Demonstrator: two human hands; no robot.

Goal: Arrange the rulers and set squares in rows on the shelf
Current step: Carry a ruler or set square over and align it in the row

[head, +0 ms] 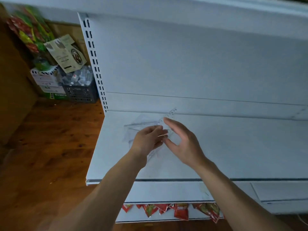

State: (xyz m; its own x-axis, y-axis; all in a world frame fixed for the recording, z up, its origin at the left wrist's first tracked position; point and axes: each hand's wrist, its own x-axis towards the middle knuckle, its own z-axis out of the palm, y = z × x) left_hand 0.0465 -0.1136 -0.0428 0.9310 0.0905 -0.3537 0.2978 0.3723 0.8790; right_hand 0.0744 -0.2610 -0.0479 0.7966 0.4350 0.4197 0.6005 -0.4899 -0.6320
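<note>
Looking down from the head camera, both bare arms reach in over the white shelf (233, 147). The left hand (148, 139) sits over a loose heap of clear plastic set squares (133, 129) near the shelf's left end, its fingers (160, 129) curled together and pinched on the edge of a transparent ruler (171, 114). That ruler runs diagonally up and to the right, its far tip reaching the seam where the shelf meets the white back panel (183, 64). Small black numerals show along it: a 1, 2 and 3 by the hands and more digits near the tip, ending in what looks like 10; the rest are too small to read.

The right hand (181, 142) is just beside the left, palm turned inward, thumb and fingers spread apart in a wide C around the ruler's near end. Whether they actually touch the plastic, I cannot tell.

The clear pieces lie overlapped at mixed angles, not in rows, and their outlines are faint against the white.

Below the shelf's front lip, a lower tier holds red snack packets (180, 211) with print too blurred to make out. Off to the left on the wooden floor (50, 139) stand a dark plastic crate (80, 94), a tilted cardboard carton (66, 52) with a round emblem, and red-and-green bags (28, 29); none of their writing is legible.
</note>
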